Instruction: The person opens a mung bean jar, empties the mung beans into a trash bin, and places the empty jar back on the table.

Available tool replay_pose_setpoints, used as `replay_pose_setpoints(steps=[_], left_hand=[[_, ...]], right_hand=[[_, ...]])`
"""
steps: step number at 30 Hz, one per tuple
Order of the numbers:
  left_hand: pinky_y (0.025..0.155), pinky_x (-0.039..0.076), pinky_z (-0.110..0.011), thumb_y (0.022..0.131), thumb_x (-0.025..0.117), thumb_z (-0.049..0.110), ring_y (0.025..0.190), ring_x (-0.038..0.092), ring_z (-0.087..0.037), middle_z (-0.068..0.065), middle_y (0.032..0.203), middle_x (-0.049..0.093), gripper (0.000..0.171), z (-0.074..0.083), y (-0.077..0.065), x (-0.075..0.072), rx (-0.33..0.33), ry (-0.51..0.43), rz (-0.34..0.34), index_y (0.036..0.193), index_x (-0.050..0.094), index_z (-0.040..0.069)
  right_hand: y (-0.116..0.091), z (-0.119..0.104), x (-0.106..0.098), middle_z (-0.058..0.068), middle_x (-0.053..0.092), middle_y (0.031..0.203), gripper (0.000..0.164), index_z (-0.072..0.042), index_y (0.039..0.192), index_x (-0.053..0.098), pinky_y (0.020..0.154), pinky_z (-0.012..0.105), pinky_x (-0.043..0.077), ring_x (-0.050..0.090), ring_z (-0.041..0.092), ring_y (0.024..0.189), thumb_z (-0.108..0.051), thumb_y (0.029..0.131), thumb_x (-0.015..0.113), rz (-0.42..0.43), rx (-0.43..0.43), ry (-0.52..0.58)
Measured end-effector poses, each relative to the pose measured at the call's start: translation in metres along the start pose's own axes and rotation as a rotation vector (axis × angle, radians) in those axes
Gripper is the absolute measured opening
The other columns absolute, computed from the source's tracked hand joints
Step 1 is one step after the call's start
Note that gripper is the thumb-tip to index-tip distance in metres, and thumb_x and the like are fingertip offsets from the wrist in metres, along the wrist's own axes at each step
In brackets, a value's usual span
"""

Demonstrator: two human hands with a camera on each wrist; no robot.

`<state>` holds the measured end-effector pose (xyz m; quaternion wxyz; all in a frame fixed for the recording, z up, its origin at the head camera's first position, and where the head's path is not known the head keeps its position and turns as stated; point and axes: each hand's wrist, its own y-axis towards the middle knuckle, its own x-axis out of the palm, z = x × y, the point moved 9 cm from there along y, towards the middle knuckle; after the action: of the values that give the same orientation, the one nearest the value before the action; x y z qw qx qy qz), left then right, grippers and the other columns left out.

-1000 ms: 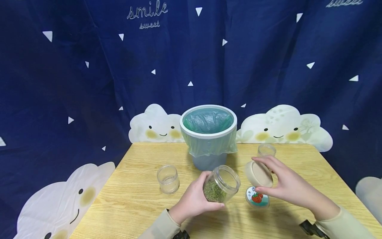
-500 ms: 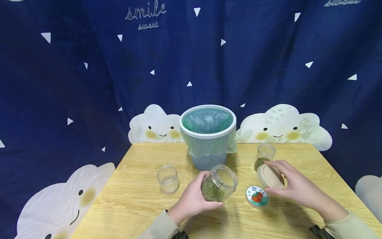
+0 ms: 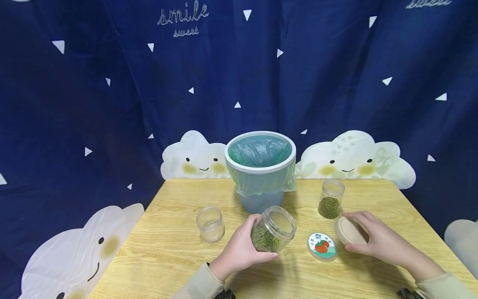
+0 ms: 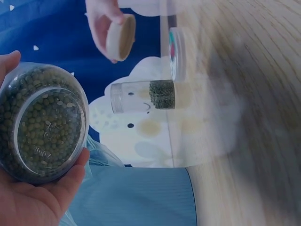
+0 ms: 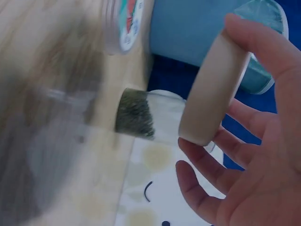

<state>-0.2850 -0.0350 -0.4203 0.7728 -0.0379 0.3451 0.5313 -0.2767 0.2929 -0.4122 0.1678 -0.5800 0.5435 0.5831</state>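
My left hand (image 3: pixel 243 245) grips a clear jar (image 3: pixel 274 226), lidless and tilted, its mouth toward the upper right. Small green beans (image 4: pixel 47 127) fill its lower part, seen through the base in the left wrist view. With thumb and fingertips, my right hand (image 3: pixel 379 238) holds a beige round lid (image 3: pixel 351 231) by its edge, tilted over the right side of the table. On the table between the hands lies another lid (image 3: pixel 322 246) with a tomato picture. Behind the right hand stands an open clear jar (image 3: pixel 330 199), part filled with green beans.
An empty-looking clear jar (image 3: pixel 210 224) stands on the wooden table (image 3: pixel 175 253) left of my left hand. At the back middle is a grey-blue bin (image 3: pixel 261 199) with a green liner. A dark blue curtain (image 3: pixel 239 62) hangs behind the table.
My right hand has carried the beige lid rightward and lower, away from the held jar. This uncovers the part-filled jar behind it. The left hand has hardly moved.
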Motion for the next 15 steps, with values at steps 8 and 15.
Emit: replay_pose_setpoints(steps=[8,15], left_hand=[[0.103,0.052,-0.037,0.068,0.096,0.038,0.117,0.063,-0.013,0.004,0.130,0.066,0.089,-0.002,-0.001,0.000,-0.021,-0.013,-0.005,0.140,0.047,0.024],[0.103,0.051,-0.037,0.069,0.096,0.038,0.118,0.062,-0.013,0.004,0.131,0.065,0.088,-0.003,-0.001,0.000,-0.025,-0.028,-0.011,0.141,0.047,0.024]], right_hand=[[-0.013,0.019,0.019,0.002,0.065,0.117,0.081,-0.010,0.128,0.065,0.082,0.021,0.050,0.061,0.011,0.102,-0.039,0.060,0.099,-0.057,0.006,0.002],[-0.020,0.031,0.031,0.003,0.065,0.117,0.084,-0.009,0.128,0.065,0.080,0.028,0.052,0.061,0.012,0.102,-0.044,0.059,0.098,-0.142,0.043,0.015]])
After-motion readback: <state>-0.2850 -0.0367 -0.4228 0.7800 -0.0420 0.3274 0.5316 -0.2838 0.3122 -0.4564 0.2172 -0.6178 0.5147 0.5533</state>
